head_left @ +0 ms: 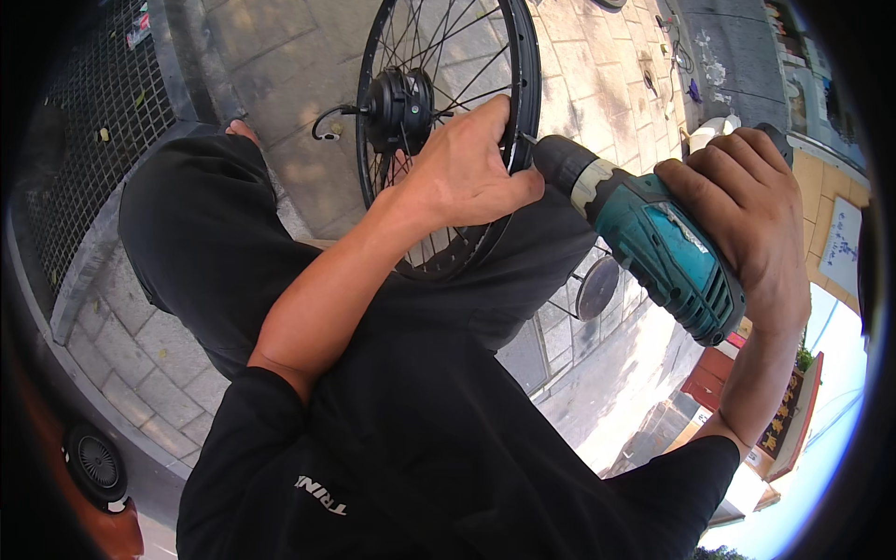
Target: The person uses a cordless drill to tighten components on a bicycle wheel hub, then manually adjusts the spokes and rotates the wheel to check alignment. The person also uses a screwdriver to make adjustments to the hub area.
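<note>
Paved stone ground [280,56] lies under one black spoked wheel [527,56] with one hub motor [401,107]. One teal drill [653,238] touches its rim, right hand [747,210] wrapped around it; left hand [471,168] grips the rim.

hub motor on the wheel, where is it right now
In the head view the black hub motor sits at the upper middle, at the centre of the spoked wheel, just left of the left hand gripping the rim.
</note>
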A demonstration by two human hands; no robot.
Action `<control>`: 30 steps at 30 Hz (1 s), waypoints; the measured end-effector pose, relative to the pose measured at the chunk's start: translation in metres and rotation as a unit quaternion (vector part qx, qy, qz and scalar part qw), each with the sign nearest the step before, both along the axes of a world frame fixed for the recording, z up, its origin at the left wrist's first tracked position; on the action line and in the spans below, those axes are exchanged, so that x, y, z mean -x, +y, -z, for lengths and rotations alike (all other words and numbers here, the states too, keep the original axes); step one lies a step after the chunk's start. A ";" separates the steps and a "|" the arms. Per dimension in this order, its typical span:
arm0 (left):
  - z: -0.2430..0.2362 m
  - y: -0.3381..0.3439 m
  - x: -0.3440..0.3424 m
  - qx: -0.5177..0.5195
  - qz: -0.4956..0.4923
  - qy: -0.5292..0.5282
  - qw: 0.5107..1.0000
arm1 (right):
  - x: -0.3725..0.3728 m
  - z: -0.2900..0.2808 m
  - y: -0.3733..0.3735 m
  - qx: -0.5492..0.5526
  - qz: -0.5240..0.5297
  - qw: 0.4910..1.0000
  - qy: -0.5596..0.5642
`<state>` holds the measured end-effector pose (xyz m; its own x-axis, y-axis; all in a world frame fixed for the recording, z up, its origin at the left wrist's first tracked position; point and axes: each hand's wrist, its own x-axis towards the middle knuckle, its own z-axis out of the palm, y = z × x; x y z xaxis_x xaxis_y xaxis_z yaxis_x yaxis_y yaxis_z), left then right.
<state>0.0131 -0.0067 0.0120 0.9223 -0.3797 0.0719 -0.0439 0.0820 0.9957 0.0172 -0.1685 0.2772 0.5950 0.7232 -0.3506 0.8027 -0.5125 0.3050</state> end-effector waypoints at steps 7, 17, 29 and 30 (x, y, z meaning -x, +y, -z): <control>-0.001 -0.002 -0.001 -0.022 0.023 0.020 0.999 | -0.002 -0.009 0.017 0.121 -0.123 0.984 -0.039; 0.011 -0.007 0.003 0.000 -0.027 -0.029 0.999 | -0.028 -0.017 0.028 0.131 -0.064 0.988 0.044; 0.017 -0.018 -0.002 0.063 -0.028 -0.012 0.998 | -0.032 -0.003 -0.001 0.050 0.055 0.991 0.108; 0.016 -0.018 -0.002 0.065 -0.031 -0.009 0.997 | -0.032 -0.003 -0.003 0.048 0.061 0.990 0.116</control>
<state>0.0150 -0.0248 -0.0040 0.9417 -0.3084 0.1343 -0.0716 0.2064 0.9758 0.0488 -0.1718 0.2807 0.5711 0.6077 -0.5518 0.7907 -0.5879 0.1709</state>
